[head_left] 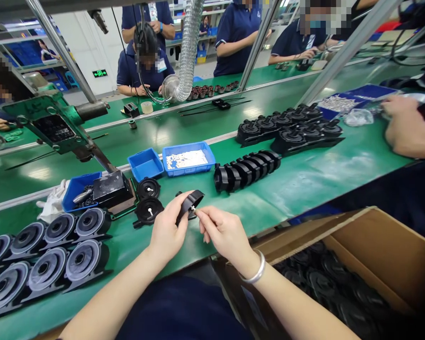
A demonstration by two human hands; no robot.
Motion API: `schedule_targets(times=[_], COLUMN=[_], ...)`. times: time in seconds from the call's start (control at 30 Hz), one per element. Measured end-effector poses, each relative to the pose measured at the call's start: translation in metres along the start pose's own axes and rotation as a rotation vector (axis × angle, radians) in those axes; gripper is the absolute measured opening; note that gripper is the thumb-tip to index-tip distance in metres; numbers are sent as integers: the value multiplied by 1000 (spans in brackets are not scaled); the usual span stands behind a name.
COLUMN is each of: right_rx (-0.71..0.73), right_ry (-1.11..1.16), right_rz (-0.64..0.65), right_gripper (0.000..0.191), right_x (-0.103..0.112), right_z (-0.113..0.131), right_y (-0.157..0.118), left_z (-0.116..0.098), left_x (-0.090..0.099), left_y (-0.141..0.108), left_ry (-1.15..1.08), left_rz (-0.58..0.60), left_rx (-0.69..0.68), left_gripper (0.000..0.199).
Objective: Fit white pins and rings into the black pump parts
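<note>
My left hand (169, 227) is closed around a round black plastic housing (190, 204), tilted so that its open side faces right. Thumb and fingertips of my right hand (224, 231) pinch a small white part (194, 209) at the housing's opening; how far it sits inside is hidden. To the left of my hands lie two black round covers, the upper cover (148, 188) and the lower cover (149, 211), each with a white piece at its middle. A blue bin (206, 168) with many small white parts stands behind my hands.
A green press (56, 123) with a metal block stands at left. Rows of black housings (83, 259) lie at lower left, and stacked black parts (248, 170) beyond my right hand. An open cardboard box (371, 236) of black parts is at lower right. A co-worker's hand (407, 125) is at right.
</note>
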State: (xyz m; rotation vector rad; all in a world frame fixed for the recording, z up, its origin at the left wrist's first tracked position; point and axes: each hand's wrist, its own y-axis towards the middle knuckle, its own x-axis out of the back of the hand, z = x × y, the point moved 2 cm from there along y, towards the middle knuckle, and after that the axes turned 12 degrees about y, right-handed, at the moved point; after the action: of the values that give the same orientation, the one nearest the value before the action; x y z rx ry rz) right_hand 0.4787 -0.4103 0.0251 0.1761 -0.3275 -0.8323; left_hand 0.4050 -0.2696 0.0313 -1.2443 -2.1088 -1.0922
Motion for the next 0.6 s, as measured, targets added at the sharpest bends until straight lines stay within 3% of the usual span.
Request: schedule_targets(times=[0.2,0.37,0.6], right_rx=[44,62,73], right_ry=[-111,-134,-36], right_rz=[-21,-17,-12], right_gripper=[35,33,32], right_x=[-6,-10,-12], right_z=[-2,-7,-11], right_y=[2,3,9], left_z=[-4,-3,-4], left_x=[2,2,-1], left_y=[0,4,7], left_ry=[95,114,72], left_rz=[40,66,102], left_rx=[-75,-48,-50], left_gripper=[53,54,58])
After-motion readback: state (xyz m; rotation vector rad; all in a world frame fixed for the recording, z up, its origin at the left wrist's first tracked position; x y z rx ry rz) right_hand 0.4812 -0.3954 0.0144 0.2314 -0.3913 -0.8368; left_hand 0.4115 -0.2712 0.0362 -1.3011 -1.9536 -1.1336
